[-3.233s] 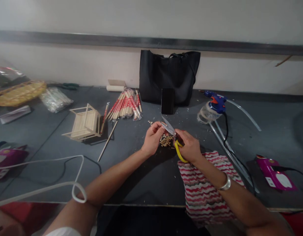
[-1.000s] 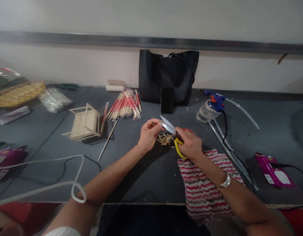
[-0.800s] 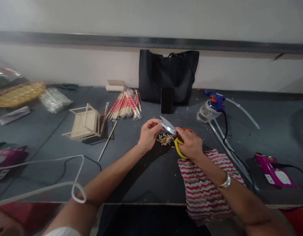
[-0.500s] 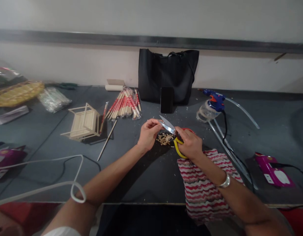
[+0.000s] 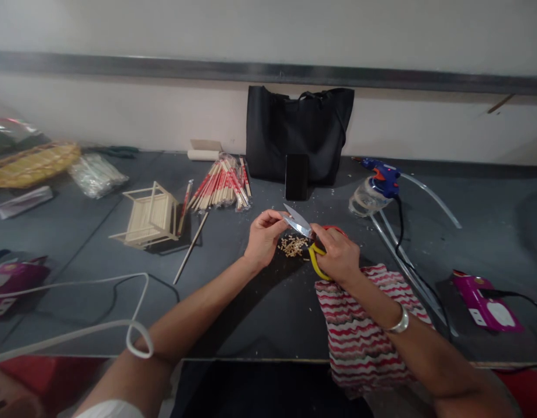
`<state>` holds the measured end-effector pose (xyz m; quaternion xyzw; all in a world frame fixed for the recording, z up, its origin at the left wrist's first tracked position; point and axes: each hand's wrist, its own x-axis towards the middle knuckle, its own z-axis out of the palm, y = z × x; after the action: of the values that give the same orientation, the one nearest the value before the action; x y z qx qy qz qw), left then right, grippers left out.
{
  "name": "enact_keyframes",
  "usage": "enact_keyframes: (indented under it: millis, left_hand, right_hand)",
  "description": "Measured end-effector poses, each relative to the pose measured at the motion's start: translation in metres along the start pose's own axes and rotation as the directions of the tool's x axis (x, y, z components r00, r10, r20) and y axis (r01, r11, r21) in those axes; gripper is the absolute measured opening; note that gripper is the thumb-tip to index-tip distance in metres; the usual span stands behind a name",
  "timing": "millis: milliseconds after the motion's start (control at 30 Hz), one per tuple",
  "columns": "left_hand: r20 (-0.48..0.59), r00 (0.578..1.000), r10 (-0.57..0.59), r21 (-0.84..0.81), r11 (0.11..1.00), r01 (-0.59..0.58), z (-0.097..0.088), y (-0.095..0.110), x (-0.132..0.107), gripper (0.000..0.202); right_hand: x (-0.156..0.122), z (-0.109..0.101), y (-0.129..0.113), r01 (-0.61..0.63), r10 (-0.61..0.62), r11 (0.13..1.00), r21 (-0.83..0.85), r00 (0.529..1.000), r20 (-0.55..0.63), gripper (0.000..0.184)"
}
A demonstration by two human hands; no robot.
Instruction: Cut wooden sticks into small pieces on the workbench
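My right hand (image 5: 339, 251) grips a pair of scissors (image 5: 300, 225) by its red and yellow handles, the blades parted and pointing left. At the blade tips my left hand (image 5: 265, 233) is closed in a pinch; whatever its fingers hold is too small to make out. Below the blades lies a small heap of short cut wooden pieces (image 5: 292, 246) on the dark table. Under my right forearm is a striped red, pink and white cloth (image 5: 364, 331).
Left stand a small stick-built chair-like frame (image 5: 150, 217), a loose stick (image 5: 190, 248) and wrapped chopsticks (image 5: 220, 184). A phone (image 5: 296, 177) leans on a black bag (image 5: 294, 130). A blue glue gun (image 5: 384, 179) and a purple power strip (image 5: 486, 303) lie right; a white cable (image 5: 140, 328) loops left.
Almost nothing differs. The whole view has shifted very slightly, while both hands and the parted scissors keep their places over the heap.
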<state>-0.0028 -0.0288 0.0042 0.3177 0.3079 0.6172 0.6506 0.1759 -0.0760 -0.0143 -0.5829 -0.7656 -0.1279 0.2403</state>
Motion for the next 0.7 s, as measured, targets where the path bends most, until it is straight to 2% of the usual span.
enact_keyframes:
  millis: [333, 700]
  left_hand:
    - [0.018, 0.999, 0.042, 0.005, 0.999, -0.042, 0.0, -0.0018, -0.0015, 0.033]
    - [0.014, 1.0, 0.027, 0.016, 1.0, -0.027, -0.0019, -0.0009, -0.0012, 0.029]
  right_hand:
    - [0.0005, -0.0001, -0.0028, -0.004, 0.003, 1.0, -0.02, 0.999, -0.047, 0.041]
    - [-0.0019, 0.002, -0.0012, 0.001, -0.001, 1.0, -0.007, 1.0, -0.008, 0.043]
